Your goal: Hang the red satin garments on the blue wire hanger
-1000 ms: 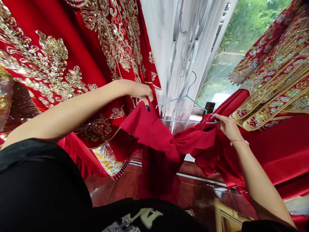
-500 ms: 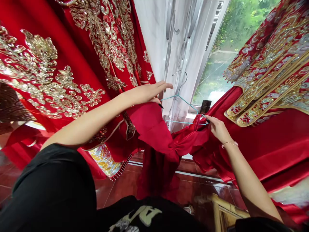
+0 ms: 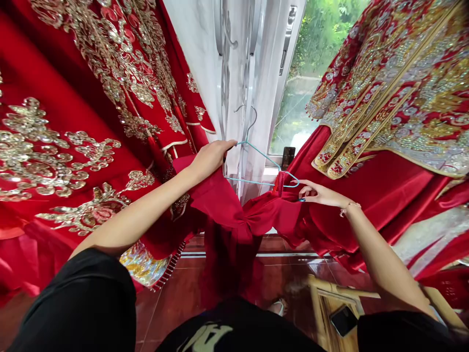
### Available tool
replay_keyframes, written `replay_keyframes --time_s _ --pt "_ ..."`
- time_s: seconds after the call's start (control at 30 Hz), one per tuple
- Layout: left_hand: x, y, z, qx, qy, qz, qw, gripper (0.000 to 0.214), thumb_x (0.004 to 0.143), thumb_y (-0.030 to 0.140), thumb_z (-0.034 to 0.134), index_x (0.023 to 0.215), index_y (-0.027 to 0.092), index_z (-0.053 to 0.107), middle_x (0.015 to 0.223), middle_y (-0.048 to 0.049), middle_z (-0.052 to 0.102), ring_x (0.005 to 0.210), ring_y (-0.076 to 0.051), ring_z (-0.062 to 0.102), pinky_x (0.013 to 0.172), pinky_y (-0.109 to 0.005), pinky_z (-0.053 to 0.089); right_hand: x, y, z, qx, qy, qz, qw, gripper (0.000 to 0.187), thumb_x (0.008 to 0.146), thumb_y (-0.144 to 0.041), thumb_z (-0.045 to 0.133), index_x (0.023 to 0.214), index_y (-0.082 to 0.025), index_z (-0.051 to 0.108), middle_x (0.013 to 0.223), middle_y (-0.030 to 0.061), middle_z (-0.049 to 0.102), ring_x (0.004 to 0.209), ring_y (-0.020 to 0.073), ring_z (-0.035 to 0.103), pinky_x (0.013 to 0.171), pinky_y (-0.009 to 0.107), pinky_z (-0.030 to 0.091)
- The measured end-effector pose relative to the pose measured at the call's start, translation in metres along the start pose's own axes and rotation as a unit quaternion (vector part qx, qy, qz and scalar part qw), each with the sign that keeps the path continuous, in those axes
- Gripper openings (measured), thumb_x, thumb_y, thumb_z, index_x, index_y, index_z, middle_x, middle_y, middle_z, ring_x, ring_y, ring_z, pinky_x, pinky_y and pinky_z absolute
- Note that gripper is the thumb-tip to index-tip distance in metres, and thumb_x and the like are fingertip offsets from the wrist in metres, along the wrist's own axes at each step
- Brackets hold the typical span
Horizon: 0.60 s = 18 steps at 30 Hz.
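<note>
I am logging left-hand fingers [image 3: 224, 145] curling over the upper edge of a red satin garment [image 3: 223, 215], soft, slippery-looking and best held there, hanging between them and spread right-hand fingers [image 3: 311, 190] beside a teal wire hanger [image 3: 256, 154].

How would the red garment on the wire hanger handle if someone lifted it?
The red garment looks floppy: it sags in soft folds between the left hand and right hand. Its glossy surface suggests it could slip from a loose grip. It would probably tip the thin teal wire hanger easily.
</note>
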<state>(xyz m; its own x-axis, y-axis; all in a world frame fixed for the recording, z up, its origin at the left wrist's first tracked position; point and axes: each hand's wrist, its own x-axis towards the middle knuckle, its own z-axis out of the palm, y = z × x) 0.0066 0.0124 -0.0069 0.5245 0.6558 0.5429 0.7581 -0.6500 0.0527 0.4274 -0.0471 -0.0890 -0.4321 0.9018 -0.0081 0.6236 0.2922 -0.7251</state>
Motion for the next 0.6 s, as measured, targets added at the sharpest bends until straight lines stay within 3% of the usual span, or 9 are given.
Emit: replay_keyframes --time_s 0.1,0.17,0.3,0.37,0.5,0.6 --pt "-0.001 -0.006 0.003 -0.011 0.011 0.007 1.0 0.059 0.086 0.003 0.036 0.138 0.018 0.06 0.125 -0.011 0.072 0.112 -0.025 0.067 0.093 -0.036 0.053 -0.005 -0.004 0.009 0.101 -0.047 0.018 0.994 0.087 0.086 -0.06 0.064 0.156 -0.032 0.021 0.111 0.0088 0.069 0.072 0.0181 0.072 0.064 0.034 0.059" --pt "-0.002 -0.009 0.005 -0.014 0.021 0.012 1.0 0.06 0.086 0.003 0.035 0.139 0.018 0.059 0.127 -0.0107 0.071 0.113 -0.024 0.066 0.095 -0.036 0.053 -0.006 -0.007 0.012 0.134 -0.028 0.015 0.991 0.081 0.088 -0.059 0.062 0.153 -0.031 0.022 0.103 0.0052 0.069 0.063 0.0158 0.071 0.057 0.031 0.057" --pt "-0.004 -0.006 0.004 0.021 0.016 0.013 1.0 0.056 0.09 0.006 0.034 0.14 0.017 0.059 0.117 -0.0129 0.072 0.107 -0.026 0.067 0.089 -0.035 0.053 0.004 -0.02 0.005 0.084 0.161 -0.052 0.982 0.054 0.093 -0.055 0.055 0.133 -0.026 0.036 0.075 -0.0058 0.062 0.043 0.0084 0.05 0.044 0.022 0.042" --pt "-0.004 -0.003 0.002 0.053 0.011 0.014 0.998 0.056 0.091 0.006 0.034 0.141 0.017 0.058 0.109 -0.0136 0.073 0.1 -0.026 0.067 0.083 -0.034 0.053 0.015 -0.037 -0.002 0.026 0.204 -0.094 0.974 0.044 0.096 -0.05 0.052 0.129 -0.025 0.037 0.074 -0.0058 0.061 0.045 0.0085 0.046 0.046 0.022 0.038" --pt "-0.006 0.002 -0.001 0.087 0.008 0.011 0.996 0.058 0.09 0.004 0.033 0.142 0.018 0.056 0.102 -0.0123 0.072 0.093 -0.025 0.067 0.076 -0.031 0.051 0.045 -0.09 -0.002 -0.086 0.16 -0.18 0.967 0.038 0.095 -0.04 0.05 0.126 -0.022 0.037 0.071 -0.0063 0.055 0.063 0.0139 0.055 0.066 0.028 0.044" --pt "-0.006 0.001 0.0 0.082 0.011 0.009 0.997 0.055 0.094 0.006 0.033 0.14 0.02 0.058 0.102 -0.0106 0.072 0.095 -0.023 0.067 0.076 -0.029 0.05 0.066 -0.125 0.003 -0.138 0.116 -0.225 0.958 0.035 0.095 -0.034 0.045 0.126 -0.022 0.035 0.065 -0.0099 0.044 0.059 0.0138 0.047 0.069 0.03 0.043"
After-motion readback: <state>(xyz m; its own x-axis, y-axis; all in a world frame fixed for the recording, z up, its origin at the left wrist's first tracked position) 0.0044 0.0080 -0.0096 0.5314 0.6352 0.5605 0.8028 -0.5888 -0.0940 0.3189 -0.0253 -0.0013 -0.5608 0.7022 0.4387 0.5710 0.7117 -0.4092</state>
